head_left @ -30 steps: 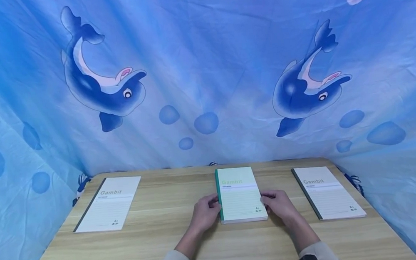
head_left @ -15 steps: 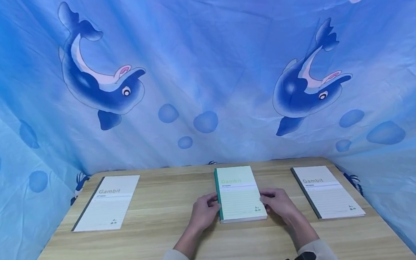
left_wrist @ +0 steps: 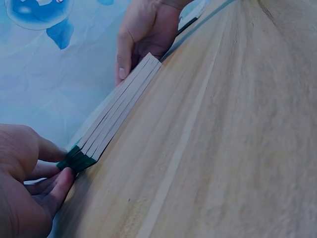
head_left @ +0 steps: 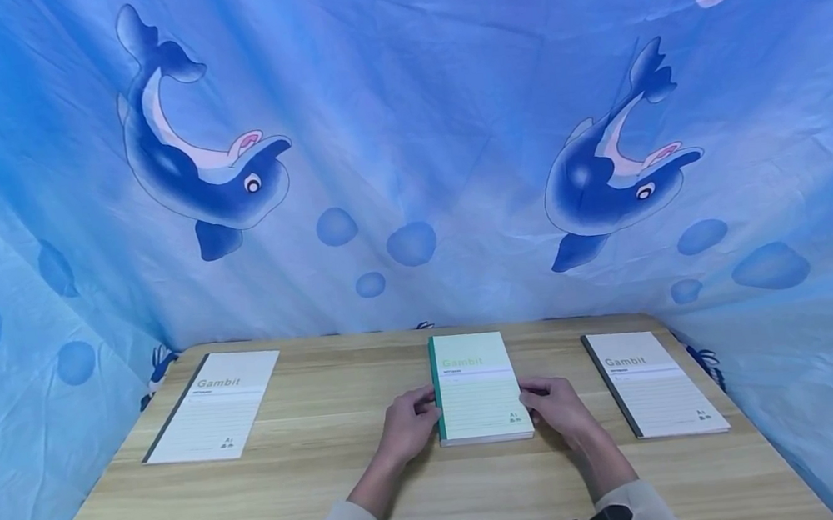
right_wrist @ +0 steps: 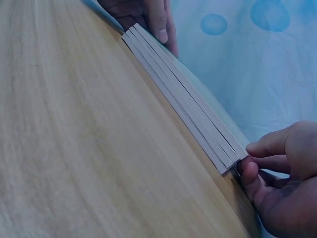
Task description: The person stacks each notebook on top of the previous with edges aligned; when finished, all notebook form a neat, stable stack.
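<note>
A stack of several notebooks [head_left: 481, 396], pale green on top with green spines, lies flat in the middle of the table. My left hand [head_left: 407, 425] grips its spine side near the front corner, thumb and fingers bent against the edge. Opposite it, my right hand [head_left: 560, 407] holds the right edge the same way. Layered page edges of the notebooks [left_wrist: 123, 106] show in the left wrist view, with the fingers at the green spine corner. From the right wrist, thumb and fingers sit at the corner of the notebooks [right_wrist: 185, 101].
A white notebook [head_left: 212, 408] with a dark spine lies at the table's left. Another white notebook [head_left: 661, 387] lies at the right. The wooden table [head_left: 317, 479] ends at a blue dolphin-print curtain [head_left: 404, 127] behind and at both sides.
The head view has shifted very slightly. Both hands stay at the sides of the notebook stack, which has not visibly moved on the table.
</note>
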{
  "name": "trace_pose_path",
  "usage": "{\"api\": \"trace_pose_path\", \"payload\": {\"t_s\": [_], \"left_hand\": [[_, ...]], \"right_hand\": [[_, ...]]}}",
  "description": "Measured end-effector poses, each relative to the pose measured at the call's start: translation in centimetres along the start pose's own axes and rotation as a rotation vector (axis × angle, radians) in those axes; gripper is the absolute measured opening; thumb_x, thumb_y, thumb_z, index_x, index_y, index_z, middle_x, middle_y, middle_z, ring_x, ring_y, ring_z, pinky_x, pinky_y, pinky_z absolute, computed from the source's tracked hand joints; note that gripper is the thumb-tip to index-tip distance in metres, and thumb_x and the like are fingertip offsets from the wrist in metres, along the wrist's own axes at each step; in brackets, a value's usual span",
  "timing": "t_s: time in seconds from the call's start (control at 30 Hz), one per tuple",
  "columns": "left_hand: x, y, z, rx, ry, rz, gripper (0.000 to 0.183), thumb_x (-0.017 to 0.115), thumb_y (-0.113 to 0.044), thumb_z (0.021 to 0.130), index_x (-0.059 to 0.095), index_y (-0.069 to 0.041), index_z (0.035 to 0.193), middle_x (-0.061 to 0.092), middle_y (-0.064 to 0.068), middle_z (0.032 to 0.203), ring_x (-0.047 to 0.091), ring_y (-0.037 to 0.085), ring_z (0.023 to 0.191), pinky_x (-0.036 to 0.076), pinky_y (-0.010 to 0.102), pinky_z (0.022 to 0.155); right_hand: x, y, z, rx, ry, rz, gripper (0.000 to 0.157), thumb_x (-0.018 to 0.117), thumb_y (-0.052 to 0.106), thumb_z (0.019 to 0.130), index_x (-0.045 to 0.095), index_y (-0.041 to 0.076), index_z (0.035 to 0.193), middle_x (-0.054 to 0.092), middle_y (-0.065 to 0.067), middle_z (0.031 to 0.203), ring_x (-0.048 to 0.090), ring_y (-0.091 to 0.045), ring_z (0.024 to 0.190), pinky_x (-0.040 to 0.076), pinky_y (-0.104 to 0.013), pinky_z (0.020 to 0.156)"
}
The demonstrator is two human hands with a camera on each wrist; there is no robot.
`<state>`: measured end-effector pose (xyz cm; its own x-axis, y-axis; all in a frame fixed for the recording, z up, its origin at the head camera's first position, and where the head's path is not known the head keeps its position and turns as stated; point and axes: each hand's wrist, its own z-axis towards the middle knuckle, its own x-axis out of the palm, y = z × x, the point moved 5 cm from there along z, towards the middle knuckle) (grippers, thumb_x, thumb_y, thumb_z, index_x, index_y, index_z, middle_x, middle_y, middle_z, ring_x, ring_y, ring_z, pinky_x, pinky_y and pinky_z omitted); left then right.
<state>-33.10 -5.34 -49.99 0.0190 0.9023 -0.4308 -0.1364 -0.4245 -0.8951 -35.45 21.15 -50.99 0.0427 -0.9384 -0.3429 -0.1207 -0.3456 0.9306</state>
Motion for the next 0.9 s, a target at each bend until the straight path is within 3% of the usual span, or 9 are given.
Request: {"api": "trace_pose_path", "payload": {"t_s": [0.47, 0.63, 0.77, 0.9], "left_hand": [[0.1, 0.1, -0.2, -0.016, 0.008, 0.006, 0.044, 0.063, -0.004, 0.096, 0.059, 0.007, 0.139, 0.071, 0.017, 0.118, 0.065, 0.025, 0.106, 0.059, 0.043, 0.091], [-0.2, 0.4, -0.3, -0.02, 0.017, -0.005, 0.043, 0.063, -0.008, 0.097, 0.06, 0.005, 0.138, 0.07, 0.02, 0.127, 0.066, 0.031, 0.115, 0.059, 0.049, 0.098], [-1.4, 0.5, -0.5, -0.015, 0.022, -0.016, 0.042, 0.063, -0.011, 0.098, 0.061, 0.004, 0.137, 0.069, 0.021, 0.131, 0.066, 0.035, 0.119, 0.057, 0.05, 0.102], [-4.1, 0.4, -0.8, -0.016, -0.002, -0.068, 0.039, 0.061, -0.011, 0.101, 0.062, 0.003, 0.137, 0.068, 0.022, 0.133, 0.067, 0.035, 0.12, 0.058, 0.048, 0.103]], "right_hand": [[0.1, -0.2, 0.0, -0.002, -0.01, -0.011, 0.037, 0.06, 0.006, 0.099, 0.064, -0.003, 0.135, 0.068, -0.017, 0.114, 0.062, -0.019, 0.083, 0.054, -0.023, 0.064], [-0.1, -0.2, 0.0, 0.01, 0.003, 0.021, 0.035, 0.061, 0.01, 0.099, 0.066, 0.0, 0.133, 0.07, -0.014, 0.106, 0.064, -0.02, 0.084, 0.056, -0.026, 0.067], [-0.6, 0.0, 0.2, 0.001, -0.006, 0.017, 0.033, 0.06, 0.011, 0.1, 0.068, 0.0, 0.13, 0.071, -0.015, 0.108, 0.066, -0.02, 0.087, 0.057, -0.027, 0.071], [-1.2, 0.7, 0.2, 0.01, -0.032, -0.014, 0.035, 0.059, 0.015, 0.102, 0.066, 0.001, 0.133, 0.07, -0.016, 0.116, 0.066, -0.023, 0.095, 0.057, -0.031, 0.078]]}}
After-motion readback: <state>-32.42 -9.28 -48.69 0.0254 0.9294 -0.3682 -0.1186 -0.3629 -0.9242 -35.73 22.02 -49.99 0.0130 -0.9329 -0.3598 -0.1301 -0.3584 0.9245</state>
